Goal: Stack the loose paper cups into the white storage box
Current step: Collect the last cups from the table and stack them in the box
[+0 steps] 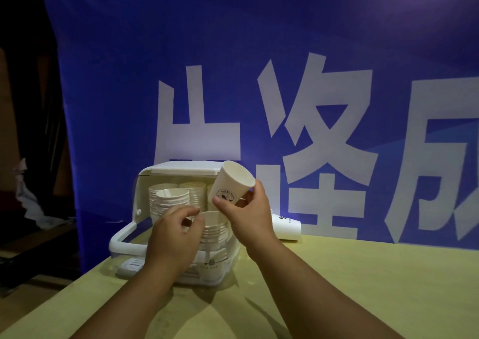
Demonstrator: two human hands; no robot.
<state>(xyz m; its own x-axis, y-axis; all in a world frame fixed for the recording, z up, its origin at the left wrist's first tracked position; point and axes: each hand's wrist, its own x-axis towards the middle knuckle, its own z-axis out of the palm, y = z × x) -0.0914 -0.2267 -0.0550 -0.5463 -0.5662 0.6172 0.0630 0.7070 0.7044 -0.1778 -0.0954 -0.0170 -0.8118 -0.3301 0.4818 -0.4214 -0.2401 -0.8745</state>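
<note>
The white paper cup with a round print [233,184] hangs tipped just above the stack of white paper cups [215,231] at the white plastic storage box [140,196]. Fingers of the right hand [250,210] pinch its bottom; fingers of the left hand [173,232] pinch the stack's rim. Straighten it, then slide it in gently.

The one wide-angle head-worn camera is looking forward and slightly downward from close above the near edge of the table [363,274], facing the white storage box [138,196] standing toward its far left side and the blue banner [181,40] rising just behind.
</note>
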